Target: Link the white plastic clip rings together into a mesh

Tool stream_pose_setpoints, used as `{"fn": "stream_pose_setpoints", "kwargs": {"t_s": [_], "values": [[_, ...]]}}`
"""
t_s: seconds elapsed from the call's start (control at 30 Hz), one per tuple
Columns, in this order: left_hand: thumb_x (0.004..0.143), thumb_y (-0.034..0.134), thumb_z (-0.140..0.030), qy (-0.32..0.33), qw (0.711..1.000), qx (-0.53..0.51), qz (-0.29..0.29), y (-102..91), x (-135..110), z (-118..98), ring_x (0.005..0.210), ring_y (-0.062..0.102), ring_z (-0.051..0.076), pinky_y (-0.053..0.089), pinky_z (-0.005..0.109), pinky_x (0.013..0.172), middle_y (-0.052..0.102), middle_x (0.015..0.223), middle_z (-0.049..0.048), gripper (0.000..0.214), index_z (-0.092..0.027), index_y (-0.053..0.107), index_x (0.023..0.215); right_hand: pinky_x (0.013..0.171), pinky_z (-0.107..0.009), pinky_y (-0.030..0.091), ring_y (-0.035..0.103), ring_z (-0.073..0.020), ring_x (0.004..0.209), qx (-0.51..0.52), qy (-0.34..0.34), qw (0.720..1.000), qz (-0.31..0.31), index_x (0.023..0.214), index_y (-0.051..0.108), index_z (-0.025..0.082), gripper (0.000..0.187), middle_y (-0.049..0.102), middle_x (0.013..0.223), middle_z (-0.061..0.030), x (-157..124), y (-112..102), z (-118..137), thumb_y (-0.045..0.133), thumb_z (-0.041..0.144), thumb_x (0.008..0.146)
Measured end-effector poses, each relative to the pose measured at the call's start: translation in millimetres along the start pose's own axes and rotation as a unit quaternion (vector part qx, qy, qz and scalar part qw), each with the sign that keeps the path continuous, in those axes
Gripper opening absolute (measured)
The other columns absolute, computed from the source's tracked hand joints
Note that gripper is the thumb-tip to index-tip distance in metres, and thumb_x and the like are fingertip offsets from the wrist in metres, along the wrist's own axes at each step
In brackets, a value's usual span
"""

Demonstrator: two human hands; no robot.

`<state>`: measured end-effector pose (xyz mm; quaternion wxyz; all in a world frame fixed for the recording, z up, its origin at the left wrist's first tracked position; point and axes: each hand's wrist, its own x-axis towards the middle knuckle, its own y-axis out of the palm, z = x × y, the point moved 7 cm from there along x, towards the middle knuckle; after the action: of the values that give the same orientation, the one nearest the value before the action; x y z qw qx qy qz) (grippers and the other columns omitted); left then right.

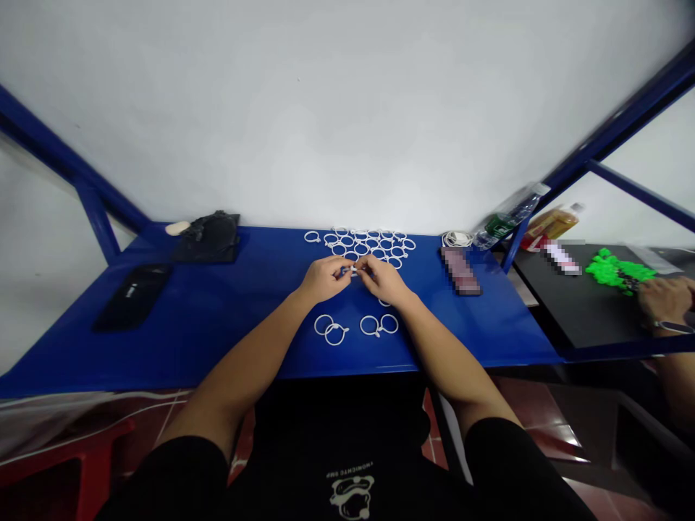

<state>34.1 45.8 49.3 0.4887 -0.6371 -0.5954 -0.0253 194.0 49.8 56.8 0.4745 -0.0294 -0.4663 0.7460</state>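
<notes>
My left hand [324, 280] and my right hand [384, 278] meet over the middle of the blue table, fingers closed in a pinch. Between the fingertips shows a small white part [354, 270], which looks like a bit of a white curtain ring; the fingers hide most of it. Just beyond my hands lies a cluster of several white curtain rings [371, 247], each with a small eyelet. Nearer my body are two overlapping rings [335, 344] on the left and another pair [389, 333] on the right. One more ring is partly covered by my right wrist.
A black pouch [130, 298] and a dark flat item [209, 250] lie at the left. At the right are a phone [460, 271], a coiled white cable [457, 239] and a leaning bottle [510, 217]. A co-worker's hand [665, 298] touches green pieces [619, 269] on a black table.
</notes>
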Motion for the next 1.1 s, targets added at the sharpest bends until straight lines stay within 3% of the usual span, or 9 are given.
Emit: {"fn": "stream_pose_setpoints", "kwargs": {"t_s": [0.27, 0.5, 0.73, 0.83, 0.97, 1.03, 1.1], "values": [[0.081, 0.065, -0.018, -0.010, 1.000, 0.014, 0.023, 3.5, -1.3, 2.1, 0.061, 0.059, 0.014, 0.046, 0.028, 0.063, 0.067, 0.071, -0.0002, 0.012, -0.021, 0.074, 0.088, 0.071, -0.029, 0.049, 0.065, -0.0181, 0.076, 0.006, -0.004, 0.999, 0.038, 0.107, 0.058, 0.024, 0.009, 0.071, 0.093, -0.0040, -1.1, 8.1, 4.2, 0.054, 0.021, 0.099], [0.083, 0.066, -0.019, -0.018, 0.999, 0.019, 0.042, 6.2, -0.5, 4.6, 0.063, 0.061, 0.015, 0.045, 0.029, 0.063, 0.070, 0.074, 0.0008, 0.008, -0.021, 0.073, 0.084, 0.073, -0.028, 0.050, 0.066, -0.0177, 0.077, 0.020, -0.002, 0.999, 0.042, 0.104, 0.059, 0.023, 0.008, 0.073, 0.094, -0.0040, -0.4, 7.9, 5.8, 0.055, 0.021, 0.099], [0.084, 0.057, -0.010, 0.000, 0.999, 0.002, 0.047, 8.4, -0.2, 3.7, 0.071, 0.066, 0.016, 0.048, 0.029, 0.067, 0.074, 0.080, 0.0016, 0.020, -0.022, 0.072, 0.078, 0.069, -0.027, 0.048, 0.063, -0.0162, 0.072, 0.034, -0.003, 0.998, 0.050, 0.099, 0.059, 0.023, 0.005, 0.069, 0.086, -0.0011, -0.1, 11.7, 7.2, 0.058, 0.020, 0.095], [0.085, 0.055, -0.007, 0.003, 0.999, 0.022, 0.033, 2.8, 1.2, 5.8, 0.080, 0.070, 0.017, 0.053, 0.028, 0.075, 0.077, 0.089, 0.0021, 0.026, -0.022, 0.076, 0.086, 0.072, -0.028, 0.050, 0.065, -0.0166, 0.077, 0.013, -0.020, 0.999, 0.034, 0.106, 0.063, 0.022, 0.012, 0.072, 0.096, -0.0038, 0.5, 8.3, 5.0, 0.057, 0.019, 0.096], [0.091, 0.058, -0.011, -0.069, 0.991, 0.104, -0.051, -24.4, 5.0, 30.1, 0.093, 0.073, 0.020, 0.056, 0.031, 0.089, 0.078, 0.105, 0.0060, 0.030, -0.021, 0.079, 0.109, 0.076, -0.031, 0.052, 0.065, -0.0165, 0.080, -0.006, -0.041, 0.999, -0.001, 0.117, 0.066, 0.020, 0.019, 0.073, 0.116, -0.0095, 0.4, -4.2, 6.0, 0.062, 0.026, 0.100], [0.094, 0.059, -0.016, -0.134, 0.979, 0.142, -0.064, -35.2, 4.7, 51.1, 0.092, 0.073, 0.022, 0.057, 0.034, 0.092, 0.078, 0.109, 0.0075, 0.030, -0.021, 0.078, 0.117, 0.076, -0.031, 0.053, 0.065, -0.0162, 0.079, 0.006, -0.044, 0.999, 0.028, 0.116, 0.069, 0.021, 0.019, 0.074, 0.111, -0.0073, -0.1, -3.6, 12.3, 0.068, 0.032, 0.100], [0.095, 0.060, -0.019, -0.189, 0.966, 0.170, -0.042, -38.1, 2.9, 71.6, 0.097, 0.073, 0.025, 0.057, 0.037, 0.095, 0.077, 0.114, 0.0087, 0.029, -0.021, 0.078, 0.118, 0.079, -0.031, 0.053, 0.067, -0.0169, 0.082, 0.024, -0.057, 0.994, 0.090, 0.114, 0.072, 0.022, 0.022, 0.076, 0.107, -0.0050, -2.0, 4.2, 25.1, 0.075, 0.037, 0.098]]}}
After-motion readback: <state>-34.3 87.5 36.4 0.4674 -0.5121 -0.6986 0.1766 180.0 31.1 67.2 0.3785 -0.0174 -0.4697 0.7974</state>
